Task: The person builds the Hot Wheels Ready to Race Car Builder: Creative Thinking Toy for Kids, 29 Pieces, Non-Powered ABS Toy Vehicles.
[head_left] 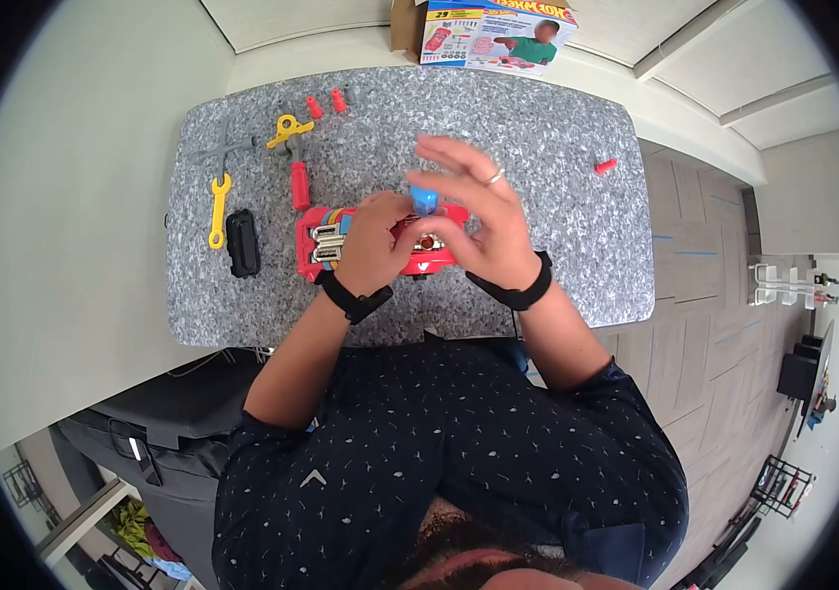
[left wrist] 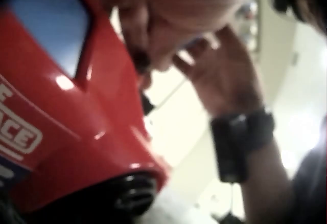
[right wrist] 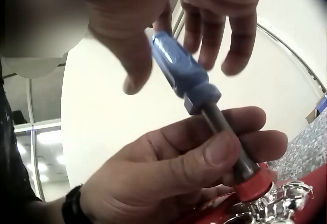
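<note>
A red toy car with chrome engine parts lies on the speckled table, under both hands. Over it stands a toy screwdriver with a blue handle and grey shaft, tilted in the right wrist view. Its lower end meets a red plastic piece at the chrome parts. My left hand pinches the shaft low down between thumb and fingers. Around the blue handle, my right hand has its fingers spread and its thumb apart from the handle. The left wrist view is blurred and shows the car's red body close up.
Left of the car lie a black plastic part, a yellow wrench, a grey cross-shaped tool and a red-handled hammer beside a yellow piece. Red bolts lie farther back, another far right. A toy box stands behind.
</note>
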